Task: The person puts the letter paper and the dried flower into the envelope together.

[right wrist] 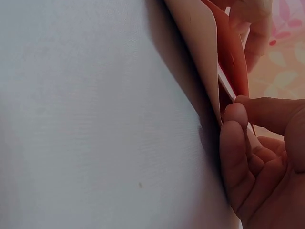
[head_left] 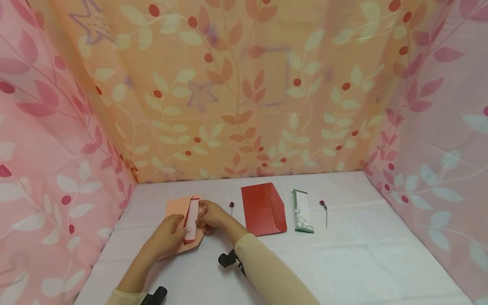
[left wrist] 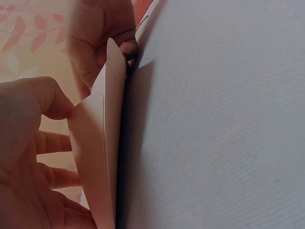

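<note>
Head view, card: the narrow pale card (head_left: 192, 220) has red edging and faint pinkish print along its left and lower parts; it lies slantwise over the peach envelope (head_left: 176, 206).
Head view, left hand: the left hand (head_left: 164, 237) is at the card's left side, thumb by its lower end, fingers bent over the envelope.
Head view, right hand: the right hand (head_left: 213, 215) curls its fingers at the card's right edge.
Head view, neighbours: to the right lie a red envelope (head_left: 261, 210), a green-edged card (head_left: 303, 212) with floral print, and two dark red flowers (head_left: 231, 204) (head_left: 323, 203) on thin stems.
Head view, markings: purple star outlines show on the patterned backdrop (head_left: 238, 91); any lettering on the cards is too small to read.
Left wrist view, envelope: plain peach paper, raised on edge, gripped along its side between left thumb and fingers.
Right wrist view, pinch: right thumb and forefinger pinch a pale edge, seemingly the card's, beside the envelope's opening.
</note>
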`<state>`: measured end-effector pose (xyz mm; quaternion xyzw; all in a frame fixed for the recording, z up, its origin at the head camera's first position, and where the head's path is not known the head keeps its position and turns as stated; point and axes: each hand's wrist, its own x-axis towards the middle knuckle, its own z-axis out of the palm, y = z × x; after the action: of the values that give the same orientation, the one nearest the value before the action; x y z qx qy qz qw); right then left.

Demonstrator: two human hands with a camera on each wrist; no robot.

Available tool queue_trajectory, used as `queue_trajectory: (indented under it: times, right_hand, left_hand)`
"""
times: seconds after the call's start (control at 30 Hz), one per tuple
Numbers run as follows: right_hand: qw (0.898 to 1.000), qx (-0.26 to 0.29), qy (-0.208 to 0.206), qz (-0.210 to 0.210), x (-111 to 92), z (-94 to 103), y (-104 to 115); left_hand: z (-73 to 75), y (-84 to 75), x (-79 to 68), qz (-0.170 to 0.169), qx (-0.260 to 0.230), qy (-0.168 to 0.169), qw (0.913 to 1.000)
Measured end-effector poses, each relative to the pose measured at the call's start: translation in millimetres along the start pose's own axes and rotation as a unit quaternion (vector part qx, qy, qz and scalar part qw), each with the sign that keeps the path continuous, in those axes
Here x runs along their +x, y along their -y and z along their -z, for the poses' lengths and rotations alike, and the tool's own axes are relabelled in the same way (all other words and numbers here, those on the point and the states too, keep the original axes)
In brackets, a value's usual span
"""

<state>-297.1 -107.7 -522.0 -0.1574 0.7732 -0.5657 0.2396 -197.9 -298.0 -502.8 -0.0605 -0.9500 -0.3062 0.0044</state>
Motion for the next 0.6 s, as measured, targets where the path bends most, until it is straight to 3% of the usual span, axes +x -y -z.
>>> queue_trajectory:
  times: [0.6]
  right_hand:
    - [0.999, -0.034, -0.016, -0.01, 7.4, -3.2, 1.5]
  left_hand:
    - [-1.3, 2.4, 1.2, 0.002, 0.002, 0.0, 1.0]
